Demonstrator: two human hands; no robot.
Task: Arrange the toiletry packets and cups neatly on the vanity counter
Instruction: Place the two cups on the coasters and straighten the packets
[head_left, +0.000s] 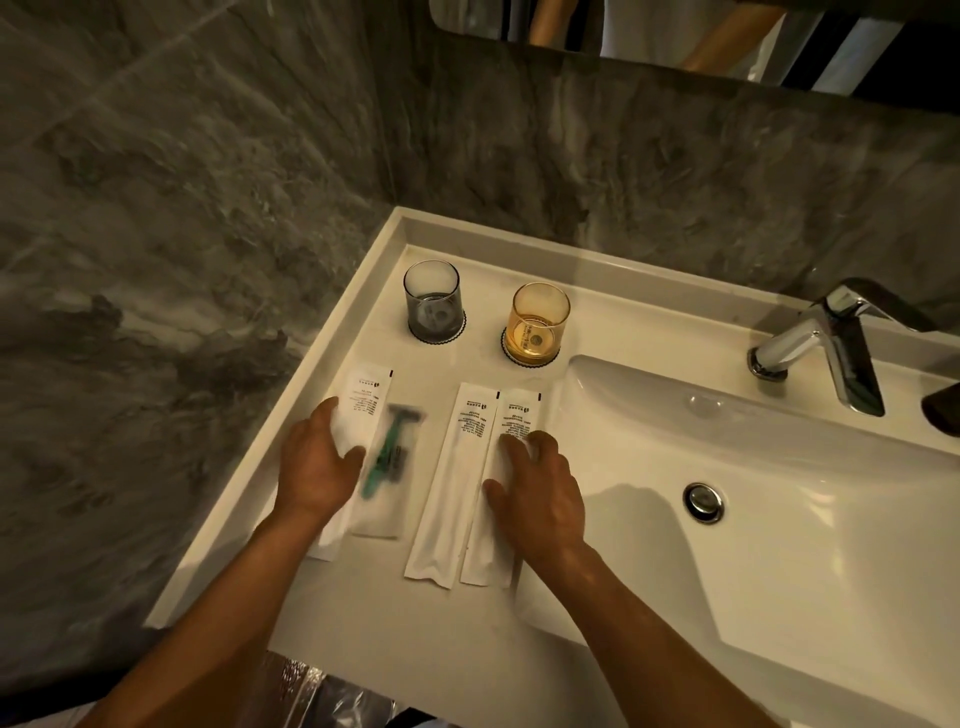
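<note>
Head view: left hand (317, 462) open, flat on the leftmost white packet (363, 395), razor packet (389, 457) just beside its fingers. Right hand (540, 488) open, pressing the rightmost packet (514, 415); another packet (457, 467) alongside. Grey cup (434, 301) and amber cup (537, 322) behind, on the counter (363, 623).

A chrome faucet (826, 343) stands at the right above a white sink (779, 519) with its drain (704, 501); grey marble wall (182, 234) fills the left.

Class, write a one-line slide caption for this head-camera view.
Left hand and right hand press flat on white packets beside the razor packet, below a grey cup and amber cup.
</note>
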